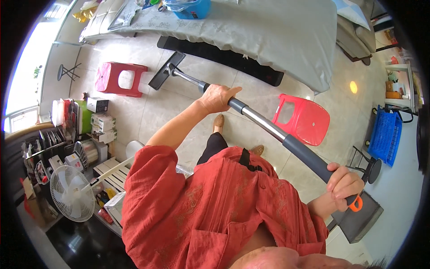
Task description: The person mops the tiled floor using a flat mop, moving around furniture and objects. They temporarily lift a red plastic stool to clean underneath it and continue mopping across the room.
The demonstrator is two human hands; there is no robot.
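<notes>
Above the tiled floor (132, 107), holds a long-handled, flat-headed tool (264, 123) slantwise. Wraps the left hand (217, 97) around its shaft (188, 78), nearer the flat head (163, 74), with fingers mostly hidden underneath. Curls fingers of the right hand (345, 184) around the thick grey grip (307, 157), just beside the orange loop (354, 208).

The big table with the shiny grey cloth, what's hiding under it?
A long, flat black slab sticks out beneath the shiny grey cloth. Anything farther back is covered, so I can't see it.
</notes>
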